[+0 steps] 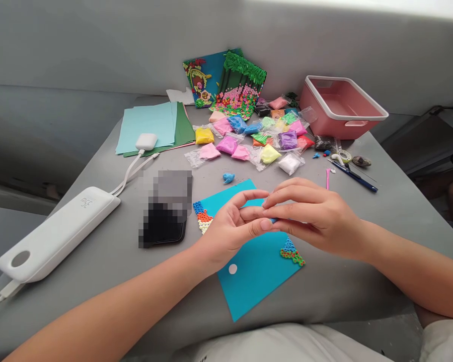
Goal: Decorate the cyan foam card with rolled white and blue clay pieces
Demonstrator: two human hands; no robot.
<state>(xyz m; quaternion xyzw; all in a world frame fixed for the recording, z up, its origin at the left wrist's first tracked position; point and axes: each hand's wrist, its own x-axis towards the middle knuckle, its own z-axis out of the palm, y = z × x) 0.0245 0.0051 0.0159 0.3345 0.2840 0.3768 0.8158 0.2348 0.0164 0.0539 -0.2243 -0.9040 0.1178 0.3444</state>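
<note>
fingertips of the left hand (pixel 236 223) and right hand (pixel 320 213) meet mid-frame, closed together on a small blue clay piece (pixel 274 220), mostly hidden, so its shape cannot be told. the step in hand looks like shaping it; the next move seems to call for a light, even pinch, since soft clay would dent. beneath lies a smooth, tilted blue card (pixel 256 261), with ring-like bits in blue, orange and cream (pixel 204 218) at its left corner, blue, green and red (pixel 292 252) at its right, and a flat white disc (pixel 233 269) lower down. above sits a rounded blue lump (pixel 228 178); upper centre, crinkly clear clay packets (pixel 226 145); upper right, a glossy pink box (pixel 377 106).
</note>
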